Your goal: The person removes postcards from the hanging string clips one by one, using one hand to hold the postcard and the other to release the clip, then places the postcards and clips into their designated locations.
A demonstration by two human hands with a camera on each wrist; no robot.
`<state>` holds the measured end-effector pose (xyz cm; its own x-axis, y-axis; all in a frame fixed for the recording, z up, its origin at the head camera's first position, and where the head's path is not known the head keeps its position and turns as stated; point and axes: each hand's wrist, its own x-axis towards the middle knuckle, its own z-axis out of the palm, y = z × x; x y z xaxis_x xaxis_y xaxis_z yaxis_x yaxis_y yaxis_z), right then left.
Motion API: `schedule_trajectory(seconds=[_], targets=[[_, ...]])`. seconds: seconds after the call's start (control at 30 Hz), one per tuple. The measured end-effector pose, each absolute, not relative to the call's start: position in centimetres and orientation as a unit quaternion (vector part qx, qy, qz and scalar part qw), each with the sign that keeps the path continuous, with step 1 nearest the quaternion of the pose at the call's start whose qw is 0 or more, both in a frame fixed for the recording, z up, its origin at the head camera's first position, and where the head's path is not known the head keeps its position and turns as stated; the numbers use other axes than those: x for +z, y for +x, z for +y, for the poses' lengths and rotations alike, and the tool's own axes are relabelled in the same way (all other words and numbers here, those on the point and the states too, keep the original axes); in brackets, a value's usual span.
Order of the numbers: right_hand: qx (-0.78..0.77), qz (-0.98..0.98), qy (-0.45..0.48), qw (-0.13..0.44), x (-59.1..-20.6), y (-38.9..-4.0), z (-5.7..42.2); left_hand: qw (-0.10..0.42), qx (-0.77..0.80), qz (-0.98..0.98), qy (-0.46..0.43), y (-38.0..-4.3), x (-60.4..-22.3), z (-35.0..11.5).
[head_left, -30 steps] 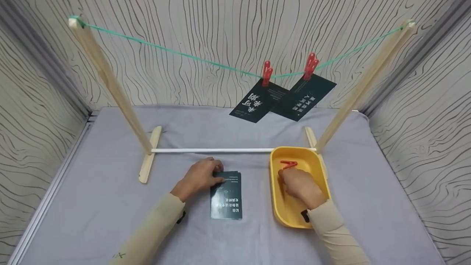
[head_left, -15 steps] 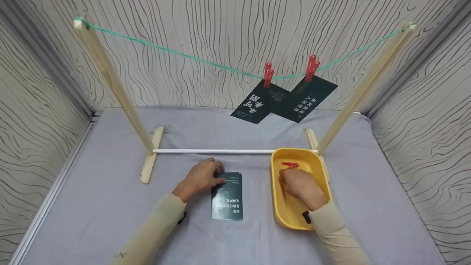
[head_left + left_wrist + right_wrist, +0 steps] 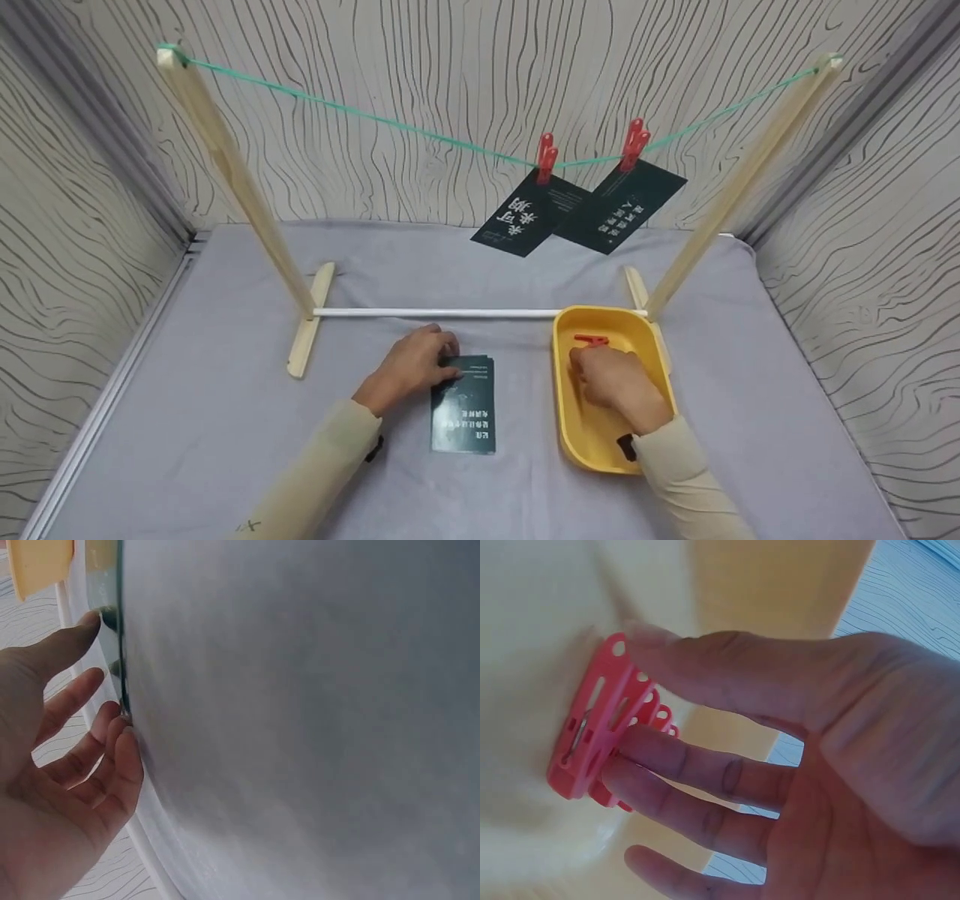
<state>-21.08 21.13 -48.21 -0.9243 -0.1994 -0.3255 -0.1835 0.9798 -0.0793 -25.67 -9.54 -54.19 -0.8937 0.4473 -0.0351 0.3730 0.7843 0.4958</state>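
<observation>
My left hand (image 3: pixel 415 367) rests on a small stack of dark green printed cards (image 3: pixel 463 412), its thumb (image 3: pixel 75 641) on the top card and the other fingers by the far left edge. Inside the yellow tub (image 3: pixel 574 442), my right hand (image 3: pixel 615 379) reaches to the bottom. In the right wrist view, its thumb and fingers pinch a red clothespin (image 3: pixel 592 720) among other red clothespins. One red clothespin (image 3: pixel 591 340) shows past the knuckles in the head view. Two dark cards (image 3: pixel 517 217) (image 3: pixel 626 206) hang from a green string (image 3: pixel 375 118), each under a red clothespin.
Two wooden posts (image 3: pixel 236 180) (image 3: pixel 742 187) hold the string, and a white rod (image 3: pixel 442 313) joins their feet. The tub overlaps the rod's right end. Grey cloth (image 3: pixel 225 450) covers the table, with patterned walls (image 3: pixel 450 60) behind and beside it.
The head view has shifted slightly. Both hands stay nearly where they were. The visible clothespin in the tub has turned a little and looks flatter.
</observation>
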Motion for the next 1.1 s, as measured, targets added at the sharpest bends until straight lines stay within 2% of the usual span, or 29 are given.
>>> schedule_trajectory(seconds=[0.17, 0.33, 0.43, 0.63, 1.1], targets=[[-0.030, 0.981, -0.092, 0.171, -47.7, -21.0, 21.0, 0.068, 0.240, 0.943, 0.221, -25.7, -54.1, -9.4], [-0.040, 0.984, -0.113, 0.132, -46.9, -20.7, 21.2, 0.065, 0.265, 0.939, 0.209, -25.7, -53.8, -9.5], [-0.060, 0.984, -0.125, 0.113, -46.4, -20.6, 21.3, 0.051, 0.277, 0.936, 0.213, -25.8, -53.7, -9.7], [-0.091, 0.984, -0.105, 0.113, -44.8, -20.3, 21.1, 0.015, 0.300, 0.924, 0.234, -25.9, -53.1, -9.9], [-0.102, 0.989, -0.104, 0.030, -42.4, -19.9, 21.0, 0.027, 0.370, 0.901, 0.224, -26.0, -51.8, -9.7]])
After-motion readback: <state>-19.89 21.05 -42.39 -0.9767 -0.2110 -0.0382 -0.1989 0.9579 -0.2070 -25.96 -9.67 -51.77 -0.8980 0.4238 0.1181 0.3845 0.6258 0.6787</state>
